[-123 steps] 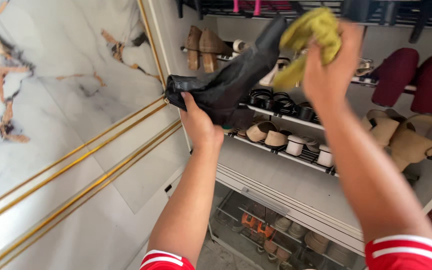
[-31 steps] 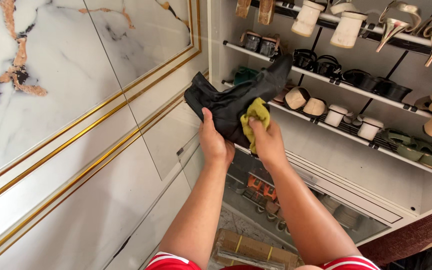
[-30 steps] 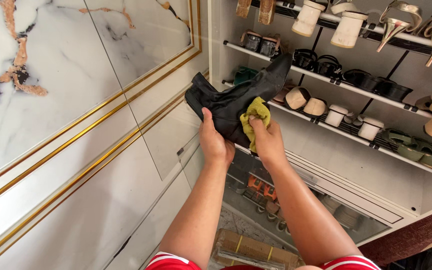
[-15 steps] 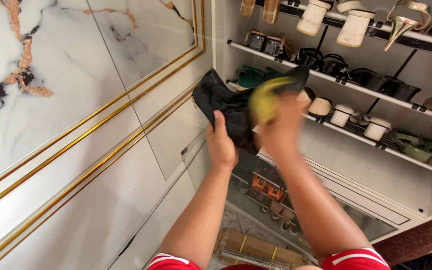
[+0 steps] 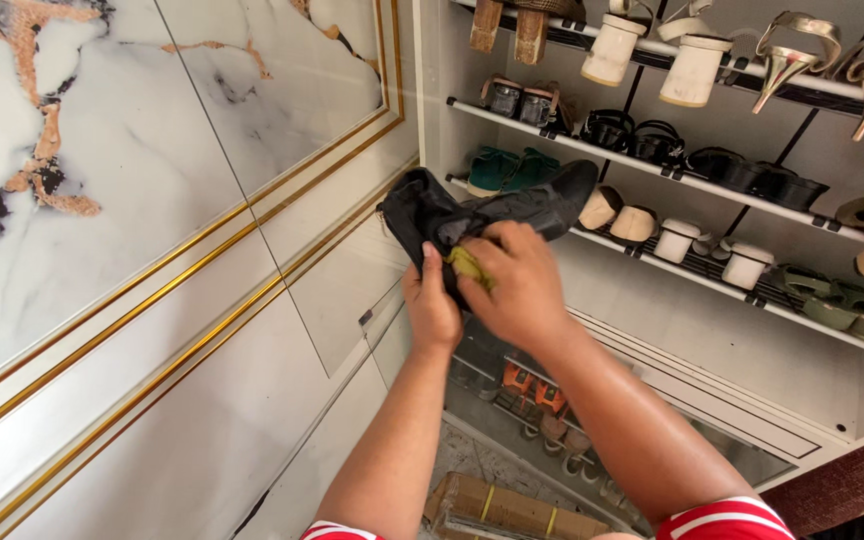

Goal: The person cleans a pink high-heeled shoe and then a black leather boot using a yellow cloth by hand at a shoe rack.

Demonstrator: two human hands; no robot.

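A black leather ankle boot is held in the air in front of an open shoe cabinet, its toe pointing right. My left hand grips the boot from below, near the shaft opening. A yellow-green cloth is pressed against the boot's side under my right hand, and only a small part of the cloth shows beneath the fingers.
Shoe racks behind the boot hold sandals, heels and green shoes. A marble-look wall panel with gold trim fills the left. Below are a glass-fronted drawer with more shoes and a cardboard box on the floor.
My right hand has swept the cloth from the boot's toe back down onto its side near my left hand. The boot has dropped slightly and stays in my left hand.
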